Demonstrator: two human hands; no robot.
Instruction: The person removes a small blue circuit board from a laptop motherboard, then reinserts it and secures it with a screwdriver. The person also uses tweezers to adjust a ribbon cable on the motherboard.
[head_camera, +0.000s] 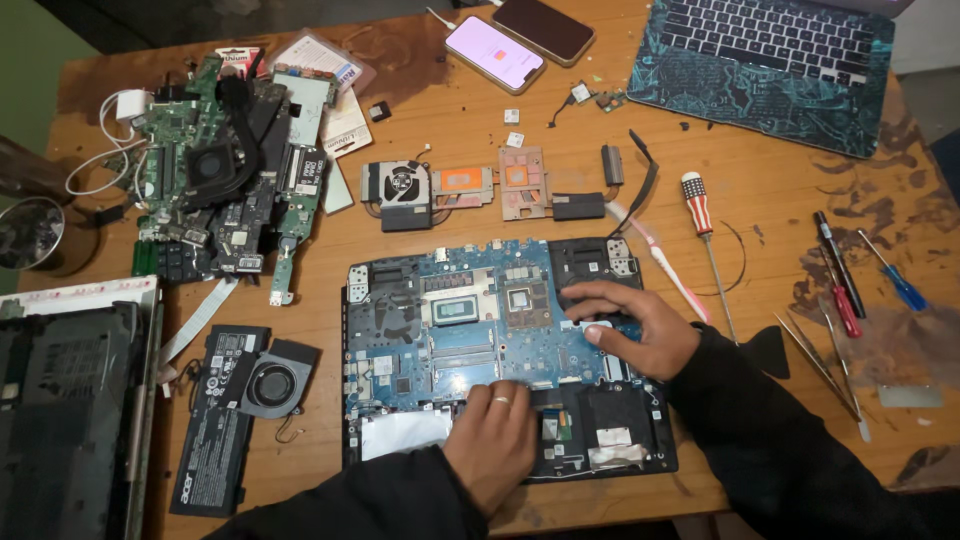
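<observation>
Right hand (630, 325), fingers spread, presses flat on the blue motherboard (470, 325); left hand (492, 440), fingers curled, rests on its near edge. Striped screwdriver (700, 215) lies just beyond the right hand.

Both arms enter from the near edge of the tabletop (420, 215), clad in dark long sleeves down to the wrists.

Left hand (492, 440): palm down, back of the hand facing up, fingers extended forward and lying close together, tips pressed flat. A ring shows on one finger. Wrist straight, forearm angling in from the lower left. No closed grip; hand flat and open.

Right hand (632, 322): further from the near edge than the left, reaching in from the lower right. Palm down, fingers spread and pointing left, slightly arched, thumb tucked beneath toward the palm. Fingertips press down; nothing clasped.

Hands sit near each other, not touching.
</observation>
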